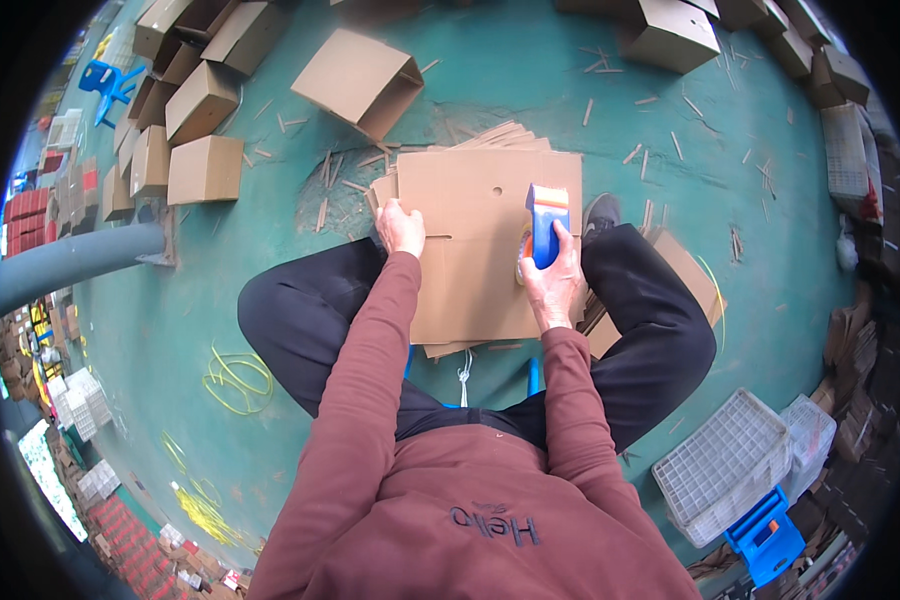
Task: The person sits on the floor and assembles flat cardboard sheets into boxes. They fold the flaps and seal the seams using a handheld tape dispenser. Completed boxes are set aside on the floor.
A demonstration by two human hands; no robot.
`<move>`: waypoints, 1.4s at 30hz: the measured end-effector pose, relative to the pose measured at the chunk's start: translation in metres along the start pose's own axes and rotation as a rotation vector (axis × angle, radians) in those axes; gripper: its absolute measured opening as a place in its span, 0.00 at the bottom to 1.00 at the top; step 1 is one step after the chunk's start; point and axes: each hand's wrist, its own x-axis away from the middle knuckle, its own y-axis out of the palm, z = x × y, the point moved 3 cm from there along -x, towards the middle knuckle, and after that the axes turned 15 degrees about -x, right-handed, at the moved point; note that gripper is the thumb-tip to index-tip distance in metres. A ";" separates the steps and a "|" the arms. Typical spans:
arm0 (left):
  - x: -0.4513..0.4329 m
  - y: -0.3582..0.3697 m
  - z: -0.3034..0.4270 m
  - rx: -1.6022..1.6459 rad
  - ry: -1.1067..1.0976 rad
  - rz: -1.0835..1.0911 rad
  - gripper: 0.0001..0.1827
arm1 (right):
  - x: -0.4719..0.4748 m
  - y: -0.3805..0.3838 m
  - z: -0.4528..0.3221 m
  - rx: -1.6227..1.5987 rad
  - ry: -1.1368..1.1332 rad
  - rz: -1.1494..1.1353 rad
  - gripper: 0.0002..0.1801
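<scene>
Between my knees lies a flattened cardboard box (pixel 465 292) on top of a fanned-out stack of cardboard sheets (pixel 506 136). It has a small round hole near its far side and a slot at its left edge. My left hand (pixel 401 229) grips that left edge, its fingers partly hidden. A blue packing tape dispenser (pixel 544 244) is in my right hand (pixel 555 281), held over the right part of the cardboard. Its red-and-yellow front end points away from me, and a tape roll shows at its left side. Whether the dispenser touches the cardboard I cannot tell.
An open cardboard box (pixel 356 79) lies ahead, with several formed boxes (pixel 205 171) at the left. A grey-blue post (pixel 82 255) stands left. White plastic crates (pixel 724 465) and a blue stool (pixel 769 540) are behind right. Yellow strapping (pixel 236 382) and cardboard strips litter the green floor.
</scene>
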 end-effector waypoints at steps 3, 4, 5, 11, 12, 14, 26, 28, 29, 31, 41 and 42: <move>-0.003 0.000 0.002 -0.068 -0.008 -0.033 0.19 | 0.002 0.001 0.006 -0.031 -0.017 0.022 0.41; -0.002 -0.001 0.001 -0.033 -0.064 -0.060 0.21 | 0.003 0.001 0.007 -0.041 -0.016 0.044 0.40; 0.000 -0.002 0.002 0.061 -0.042 -0.087 0.21 | 0.003 0.001 0.008 -0.049 -0.021 0.028 0.40; 0.002 0.001 0.015 -0.006 -0.038 0.100 0.27 | 0.003 -0.003 0.007 -0.096 -0.054 0.062 0.37; 0.000 0.003 0.015 -0.047 0.021 0.110 0.25 | 0.003 -0.003 0.007 -0.096 -0.051 0.075 0.36; -0.009 0.006 0.006 0.121 -0.064 -0.023 0.26 | 0.002 -0.004 0.006 -0.097 -0.078 0.096 0.34; -0.044 -0.026 -0.003 0.163 0.326 0.292 0.22 | 0.005 -0.013 0.008 -0.237 0.062 0.068 0.37; -0.071 -0.020 0.030 0.059 0.618 0.139 0.31 | 0.012 -0.026 0.009 -0.357 0.076 0.181 0.37; -0.083 -0.014 0.045 -0.001 0.719 0.072 0.34 | 0.017 -0.037 0.012 -0.416 0.124 0.248 0.37; -0.102 -0.001 0.067 -0.123 0.830 -0.131 0.43 | 0.022 -0.060 0.016 -0.468 0.127 0.365 0.35; -0.129 0.021 0.069 -0.275 0.731 -0.656 0.46 | 0.024 -0.089 0.037 -0.743 0.262 0.505 0.33; -0.128 0.019 0.062 -0.245 0.696 -0.634 0.45 | 0.022 -0.087 0.036 -0.742 0.266 0.520 0.32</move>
